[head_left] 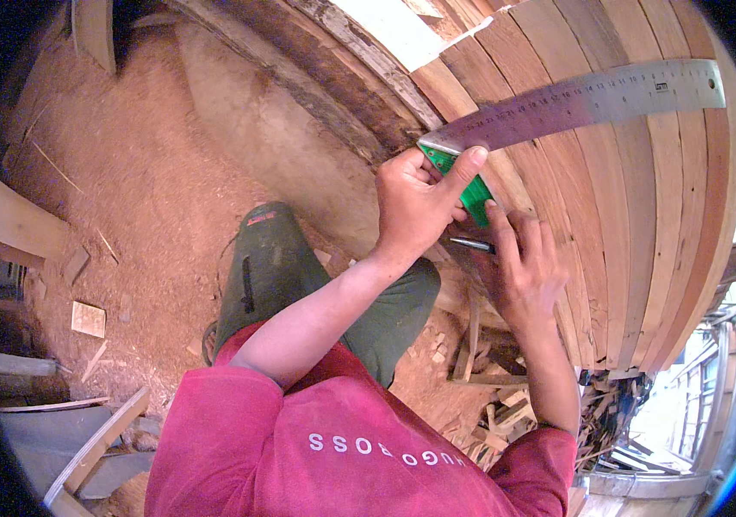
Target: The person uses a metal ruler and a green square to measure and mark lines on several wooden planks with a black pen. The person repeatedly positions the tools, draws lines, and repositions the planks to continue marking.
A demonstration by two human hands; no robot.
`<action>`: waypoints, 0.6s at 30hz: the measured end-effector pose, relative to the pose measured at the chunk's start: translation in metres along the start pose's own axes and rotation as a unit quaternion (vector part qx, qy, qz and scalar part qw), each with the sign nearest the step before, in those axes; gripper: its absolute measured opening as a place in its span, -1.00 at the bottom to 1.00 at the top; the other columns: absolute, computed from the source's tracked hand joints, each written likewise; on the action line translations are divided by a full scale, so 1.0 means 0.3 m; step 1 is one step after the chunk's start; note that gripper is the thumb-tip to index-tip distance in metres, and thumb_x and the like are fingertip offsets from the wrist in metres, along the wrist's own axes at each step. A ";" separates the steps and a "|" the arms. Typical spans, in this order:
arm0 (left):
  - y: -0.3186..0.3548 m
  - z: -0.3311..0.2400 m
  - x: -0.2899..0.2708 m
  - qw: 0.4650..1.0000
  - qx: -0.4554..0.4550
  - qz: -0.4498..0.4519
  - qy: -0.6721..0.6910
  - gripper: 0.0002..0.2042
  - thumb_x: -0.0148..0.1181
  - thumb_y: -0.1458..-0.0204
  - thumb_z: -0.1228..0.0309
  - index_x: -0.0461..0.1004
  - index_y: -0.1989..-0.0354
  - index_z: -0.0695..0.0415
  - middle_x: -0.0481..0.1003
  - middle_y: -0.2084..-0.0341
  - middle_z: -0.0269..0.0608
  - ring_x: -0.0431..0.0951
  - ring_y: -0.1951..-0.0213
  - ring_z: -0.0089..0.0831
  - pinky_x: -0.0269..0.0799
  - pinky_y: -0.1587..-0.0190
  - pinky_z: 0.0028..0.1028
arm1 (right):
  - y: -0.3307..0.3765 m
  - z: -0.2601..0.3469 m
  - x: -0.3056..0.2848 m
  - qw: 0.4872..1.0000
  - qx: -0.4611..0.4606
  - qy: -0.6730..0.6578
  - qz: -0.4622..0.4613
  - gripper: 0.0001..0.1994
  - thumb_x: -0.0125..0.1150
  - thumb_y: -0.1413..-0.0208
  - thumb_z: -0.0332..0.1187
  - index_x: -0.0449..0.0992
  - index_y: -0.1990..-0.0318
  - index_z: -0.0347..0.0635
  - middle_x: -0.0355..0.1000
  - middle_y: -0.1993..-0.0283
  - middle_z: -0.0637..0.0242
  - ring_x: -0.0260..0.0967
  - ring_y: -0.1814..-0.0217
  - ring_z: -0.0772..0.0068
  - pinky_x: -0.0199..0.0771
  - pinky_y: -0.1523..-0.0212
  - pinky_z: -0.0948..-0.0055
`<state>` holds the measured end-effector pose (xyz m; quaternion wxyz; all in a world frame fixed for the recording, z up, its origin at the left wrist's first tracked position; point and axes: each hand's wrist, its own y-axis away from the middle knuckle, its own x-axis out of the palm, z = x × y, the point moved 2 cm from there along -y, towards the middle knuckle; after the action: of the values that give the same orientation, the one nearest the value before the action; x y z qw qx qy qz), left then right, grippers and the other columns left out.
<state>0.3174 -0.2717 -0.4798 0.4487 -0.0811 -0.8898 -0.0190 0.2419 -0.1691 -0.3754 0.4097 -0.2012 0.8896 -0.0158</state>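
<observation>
A try square [592,102] with a long steel blade and a green handle lies across a row of wooden planks [617,181]. My left hand [413,211] is closed on the green handle, its thumb on top near the corner and its fingers curled underneath. Just to the right, my right hand [527,263] grips a slim dark pen or pencil [469,245] with a silvery part. The right index finger touches the lower end of the handle. Part of the pen is hidden by the fingers.
A worn timber beam [325,95] runs along the left of the planks. Below the right arm lies a heap of wood offcuts [514,414]. More boards [96,448] and a small block [88,319] lie on the reddish ground at left.
</observation>
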 end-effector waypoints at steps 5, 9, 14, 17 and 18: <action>-0.005 -0.019 0.001 1.000 -0.006 -0.003 0.019 -0.64 0.36 -0.08 0.15 0.50 0.52 0.22 0.54 0.69 -0.23 0.54 0.70 -0.56 0.43 0.70 -0.58 | 0.005 -0.002 0.063 0.995 0.001 0.039 -0.090 -0.52 0.23 -0.01 -0.34 0.50 -0.17 0.00 0.46 0.12 0.37 0.38 0.30 0.41 0.41 0.46 0.48; -0.007 -0.011 -0.002 1.000 -0.012 -0.002 0.000 -0.64 0.36 -0.08 0.16 0.50 0.52 0.23 0.53 0.68 -0.25 0.54 0.69 -0.58 0.44 0.69 -0.58 | -0.002 -0.002 0.071 0.993 -0.004 0.052 -0.106 -0.53 0.22 0.00 -0.37 0.52 -0.16 0.00 0.47 0.14 0.39 0.38 0.31 0.43 0.40 0.46 0.50; -0.008 -0.022 -0.003 0.999 -0.026 -0.015 -0.010 -0.65 0.37 -0.08 0.21 0.52 0.55 0.26 0.53 0.68 -0.30 0.52 0.67 -0.62 0.46 0.67 -0.58 | -0.004 -0.003 0.070 0.994 -0.004 0.034 -0.105 -0.53 0.22 -0.01 -0.37 0.52 -0.16 0.00 0.47 0.16 0.42 0.36 0.34 0.45 0.35 0.50 0.50; -0.010 -0.021 -0.006 0.999 -0.011 -0.023 -0.031 -0.63 0.37 -0.08 0.19 0.52 0.59 0.25 0.52 0.71 -0.31 0.52 0.68 -0.62 0.44 0.68 -0.58 | -0.004 -0.007 0.072 0.994 -0.006 0.023 -0.106 -0.53 0.22 -0.02 -0.37 0.51 -0.17 0.01 0.47 0.16 0.41 0.34 0.35 0.46 0.32 0.52 0.50; -0.011 -0.019 -0.007 0.999 -0.007 -0.022 -0.033 -0.62 0.37 -0.08 0.19 0.52 0.60 0.25 0.52 0.71 -0.30 0.52 0.68 -0.62 0.44 0.68 -0.58 | -0.001 -0.010 0.078 0.994 -0.008 0.022 -0.108 -0.52 0.22 -0.02 -0.37 0.51 -0.18 0.01 0.46 0.17 0.41 0.34 0.36 0.46 0.32 0.52 0.50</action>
<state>0.3227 -0.2757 -0.4780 0.4181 -0.0657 -0.9054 -0.0326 0.2261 -0.1786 -0.3902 0.3842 -0.2988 0.8717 -0.0575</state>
